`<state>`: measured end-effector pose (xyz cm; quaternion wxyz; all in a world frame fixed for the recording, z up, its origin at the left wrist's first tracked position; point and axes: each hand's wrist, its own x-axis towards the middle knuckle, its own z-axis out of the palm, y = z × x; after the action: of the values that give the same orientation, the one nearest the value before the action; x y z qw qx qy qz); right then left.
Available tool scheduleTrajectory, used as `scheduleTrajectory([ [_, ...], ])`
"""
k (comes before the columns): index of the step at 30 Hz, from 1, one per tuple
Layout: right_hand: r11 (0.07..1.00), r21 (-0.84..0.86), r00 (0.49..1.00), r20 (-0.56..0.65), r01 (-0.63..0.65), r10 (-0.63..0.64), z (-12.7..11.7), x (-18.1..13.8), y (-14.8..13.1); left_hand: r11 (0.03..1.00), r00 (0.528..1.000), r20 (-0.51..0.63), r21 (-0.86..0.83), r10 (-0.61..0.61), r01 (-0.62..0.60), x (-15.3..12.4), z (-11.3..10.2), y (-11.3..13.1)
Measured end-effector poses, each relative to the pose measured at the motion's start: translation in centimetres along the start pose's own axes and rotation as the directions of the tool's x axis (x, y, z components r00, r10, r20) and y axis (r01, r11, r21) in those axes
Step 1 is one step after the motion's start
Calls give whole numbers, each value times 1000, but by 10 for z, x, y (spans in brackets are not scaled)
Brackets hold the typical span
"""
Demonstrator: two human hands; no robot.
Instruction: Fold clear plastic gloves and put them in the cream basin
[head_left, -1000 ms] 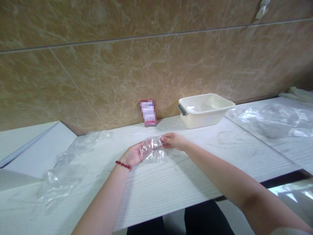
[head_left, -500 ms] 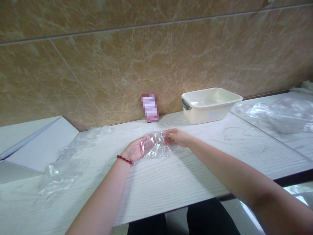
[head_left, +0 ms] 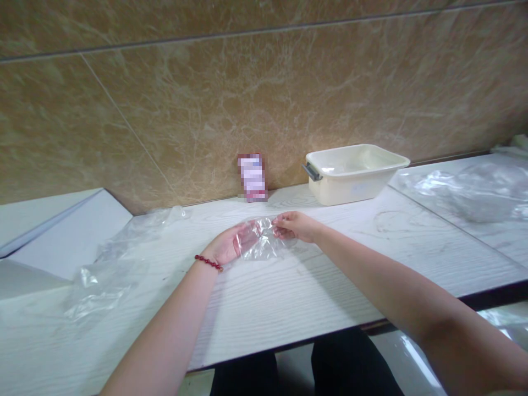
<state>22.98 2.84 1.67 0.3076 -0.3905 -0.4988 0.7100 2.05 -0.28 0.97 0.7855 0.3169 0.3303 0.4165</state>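
Observation:
A small clear plastic bag is stretched between both of my hands just above the white wood-grain table. My left hand, with a red bead bracelet at the wrist, lies palm up under the bag's left end with its fingers curled on the film. My right hand pinches the bag's right edge with its fingertips pressed together.
A cream plastic tub with a grey handle stands at the back by the brown marble wall. A small red and white packet leans on the wall. Crumpled clear plastic lies at the left and far right.
Both hands have kept hold of the bag, working the film slightly; the bag's crumpled shape has shifted. The view has drifted a little.

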Motion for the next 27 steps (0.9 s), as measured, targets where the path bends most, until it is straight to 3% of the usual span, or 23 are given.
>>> scheduleTrajectory([
  [4, 1000, 7, 1000, -7, 0, 0, 0, 1, 2, 997, 998, -22, 50, 53, -51, 2, -3, -2],
  [16, 998, 57, 1000, -17, 19, -19, -5, 3, 3, 993, 998, 2, 106, 61, -61, -2, 0, -1],
  [22, 990, 87, 993, 40, 107, -111, -9, 6, 7, 987, 992, -8, 108, 122, -121, -1, -1, -2],
  [27, 985, 105, 991, 10, 133, -135, -9, 8, 7, 981, 985, -63, 122, 158, -150, 1, -1, -4],
])
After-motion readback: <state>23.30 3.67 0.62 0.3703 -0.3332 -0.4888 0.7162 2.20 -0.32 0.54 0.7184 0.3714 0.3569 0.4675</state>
